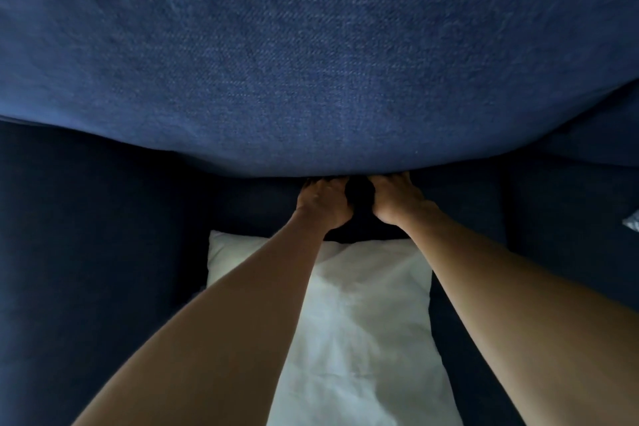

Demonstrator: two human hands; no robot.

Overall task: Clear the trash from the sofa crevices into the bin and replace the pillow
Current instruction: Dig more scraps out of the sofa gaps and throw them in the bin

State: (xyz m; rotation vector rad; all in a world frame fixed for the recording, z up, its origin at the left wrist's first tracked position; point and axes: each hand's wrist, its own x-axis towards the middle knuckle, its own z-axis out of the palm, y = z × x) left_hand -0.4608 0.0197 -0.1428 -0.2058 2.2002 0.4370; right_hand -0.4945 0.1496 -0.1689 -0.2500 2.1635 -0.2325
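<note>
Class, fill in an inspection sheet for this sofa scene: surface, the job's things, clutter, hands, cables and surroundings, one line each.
Surface: dark blue sofa seat, dim.
Job's things: white pillow lies on the seat under both forearms; big blue back cushion bulges over the crevice; trash and bin not seen.
Clutter: small pale patterned scrap at the right edge, unclear.
Hands: left hand and right hand side by side, fingers hidden under the cushion edge.
Cables: nothing seen.
Surroundings: nothing seen beyond the sofa.
</note>
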